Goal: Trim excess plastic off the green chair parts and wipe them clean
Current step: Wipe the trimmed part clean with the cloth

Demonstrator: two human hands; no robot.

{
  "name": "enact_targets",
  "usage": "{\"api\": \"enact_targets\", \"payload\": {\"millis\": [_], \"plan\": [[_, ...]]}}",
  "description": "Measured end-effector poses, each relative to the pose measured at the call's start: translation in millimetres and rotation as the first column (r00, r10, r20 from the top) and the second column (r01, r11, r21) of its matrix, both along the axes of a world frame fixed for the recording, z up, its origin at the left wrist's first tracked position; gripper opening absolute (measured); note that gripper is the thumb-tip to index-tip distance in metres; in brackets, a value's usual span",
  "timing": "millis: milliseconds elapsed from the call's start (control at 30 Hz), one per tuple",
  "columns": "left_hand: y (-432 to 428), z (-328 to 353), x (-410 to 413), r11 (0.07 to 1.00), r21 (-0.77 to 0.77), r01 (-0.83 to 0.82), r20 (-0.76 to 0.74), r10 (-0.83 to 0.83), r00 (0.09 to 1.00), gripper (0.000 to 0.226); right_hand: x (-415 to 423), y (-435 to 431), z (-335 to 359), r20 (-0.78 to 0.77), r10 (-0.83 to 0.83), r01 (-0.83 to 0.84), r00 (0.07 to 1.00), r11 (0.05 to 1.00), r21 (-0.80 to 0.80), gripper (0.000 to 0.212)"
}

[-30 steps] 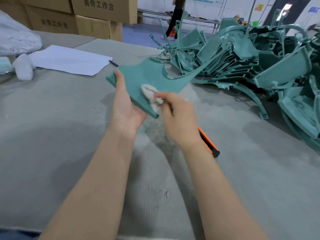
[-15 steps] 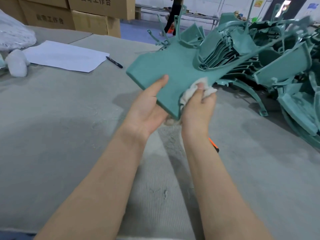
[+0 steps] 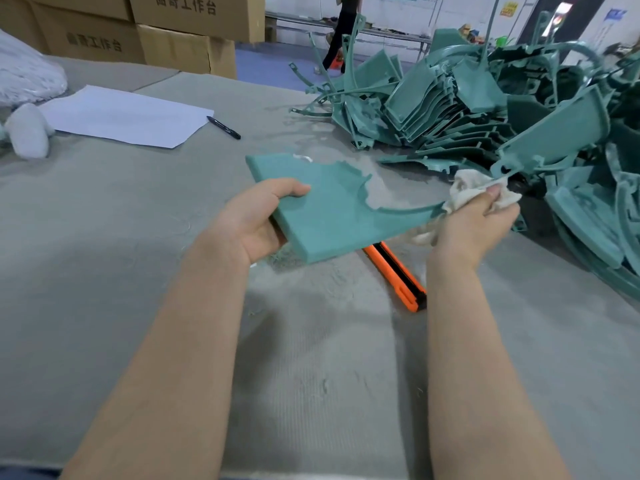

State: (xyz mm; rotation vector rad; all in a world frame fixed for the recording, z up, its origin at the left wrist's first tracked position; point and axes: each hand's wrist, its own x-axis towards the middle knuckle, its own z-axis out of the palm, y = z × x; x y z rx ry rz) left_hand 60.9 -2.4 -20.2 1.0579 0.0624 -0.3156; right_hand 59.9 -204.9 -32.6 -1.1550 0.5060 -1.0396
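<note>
A flat green chair part [image 3: 325, 206] is held above the grey felt table [image 3: 104, 271]. My left hand [image 3: 252, 220] grips its near-left edge, thumb on top. My right hand [image 3: 474, 223] pinches a crumpled off-white rag [image 3: 471, 188] around the thin curved arm at the part's right end. An orange and black utility knife [image 3: 398, 278] lies on the table below the part, partly hidden by it. A large heap of green chair parts [image 3: 502, 109] fills the right side.
A white paper sheet [image 3: 124, 116] and a black pen [image 3: 223, 127] lie at the back left, with white wadding [image 3: 27, 129] at the left edge. Cardboard boxes [image 3: 166, 32] stand behind the table. A person [image 3: 341, 29] walks in the background.
The part has been lowered and laid flatter. My right hand slid the rag from the part's near edge out to the thin arm at its right end. My left hand shifted its grip.
</note>
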Motion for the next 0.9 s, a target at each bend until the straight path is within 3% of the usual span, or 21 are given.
{"api": "enact_targets", "payload": {"millis": [67, 133, 233, 333, 467, 567, 633, 700, 900], "plan": [[3.3, -1.4, 1.6, 0.997, 0.056, -0.052, -0.045, 0.055, 0.998, 0.020, 0.1, -3.3, -2.1, 0.007, 0.077, -0.077, 0.997, 0.995, 0.067, 0.014], [6.3, -2.1, 2.5, 0.993, 0.081, -0.090, -0.074, 0.096, 0.993, 0.021, 0.6, -1.2, 0.4, 0.108, 0.259, -0.273, 0.960, 0.952, 0.136, 0.016], [13.8, -2.6, 2.8, 0.988, 0.105, -0.109, -0.099, 0.120, 0.988, 0.019, 0.7, 2.1, 3.5, 0.203, 0.422, -0.451, 0.884, 0.884, 0.125, 0.016], [14.2, -2.9, 0.5, 0.985, 0.149, -0.084, -0.094, 0.099, 0.991, 0.016, -1.0, -0.6, 3.7, 0.189, 0.373, -0.402, 0.908, 0.904, 0.144, 0.024], [11.2, -3.2, -1.3, 0.981, 0.183, -0.061, -0.092, 0.079, 0.993, 0.020, -0.7, -6.2, 4.0, 0.184, 0.331, -0.373, 0.926, 0.878, 0.299, 0.038], [14.8, -3.2, 0.7, 0.979, 0.183, -0.094, -0.095, 0.113, 0.989, 0.018, -0.3, -6.7, 0.4, 0.040, 0.256, -0.259, 0.966, 0.953, 0.159, 0.028], [18.9, -3.6, 2.2, 0.976, 0.180, -0.124, -0.104, 0.144, 0.984, 0.016, 0.6, -7.5, 1.5, 0.039, 0.225, -0.226, 0.974, 0.973, 0.045, 0.015], [21.7, -4.2, 1.9, 0.975, 0.183, -0.126, -0.113, 0.148, 0.982, 0.013, 0.3, -7.7, 4.7, 0.078, 0.257, -0.257, 0.963, 0.966, -0.007, 0.015], [19.5, -2.1, -1.8, 0.967, 0.238, -0.093, -0.122, 0.125, 0.985, 0.008, -1.6, -7.3, 7.7, 0.090, 0.242, -0.249, 0.966, 0.965, 0.085, 0.036]]}}
